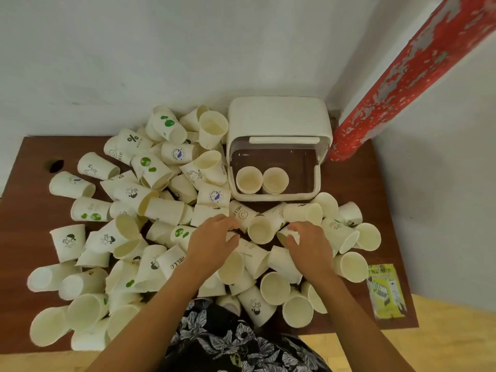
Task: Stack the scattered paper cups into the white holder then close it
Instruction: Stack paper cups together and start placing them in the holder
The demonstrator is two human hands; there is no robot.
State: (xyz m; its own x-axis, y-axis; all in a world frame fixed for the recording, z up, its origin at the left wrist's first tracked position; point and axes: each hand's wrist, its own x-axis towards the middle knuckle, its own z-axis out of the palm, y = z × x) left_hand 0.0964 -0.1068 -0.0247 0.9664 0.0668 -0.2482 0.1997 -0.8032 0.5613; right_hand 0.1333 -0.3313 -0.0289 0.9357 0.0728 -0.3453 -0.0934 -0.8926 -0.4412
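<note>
On the brown wooden table (349, 183), seen from the head camera, we find a large scatter of paper cups (150, 205), most lying on their sides and overlapping, spread from the left edge to the right of centre. At the far side, against the grey wall (134, 49), stands the white holder (279, 116) with its lid raised; inside, near its front wall, we see two cups standing upright side by side (261, 179), rims touching or nearly so. Near the middle of the pile, we place both hands. The left hand (214, 237) has its fingers curled around a cup (233, 234) that is mostly hidden beneath them. The right hand (308, 240) pinches the rim of a small tilted cup (288, 234) between thumb and fingers. Between the two hands an upright cup (261, 229) shows its open mouth. To the right, a peeling red pipe (402, 76) runs diagonally up the corner, and a yellow-green packet (386, 291) lies flat near the table's right edge. A dark floral garment (222, 339) fills the near edge.
</note>
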